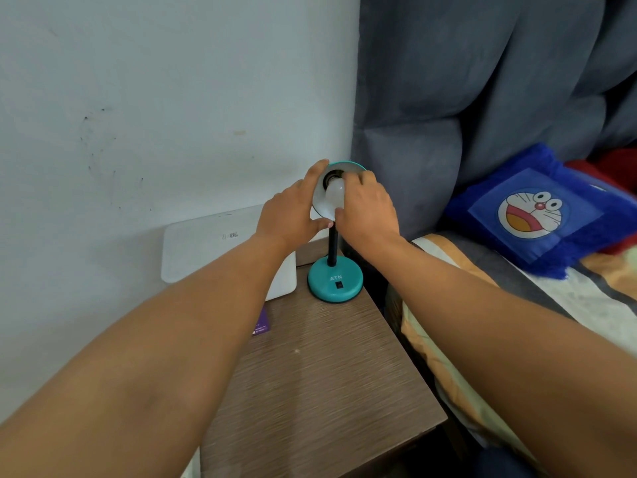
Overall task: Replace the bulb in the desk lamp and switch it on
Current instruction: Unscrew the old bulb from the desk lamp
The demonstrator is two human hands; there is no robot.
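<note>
Here, on a wooden surface, the lamp shade is steadied in the left hand while the bulb, seated at the socket, is clasped by the right hand, likely mid-twist; further turning seems needed.

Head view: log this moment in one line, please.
stage: bulb at socket | left hand: steadies teal lamp shade | right hand: grips white round bulb | bulb: unlit | black base switch: untouched
</note>
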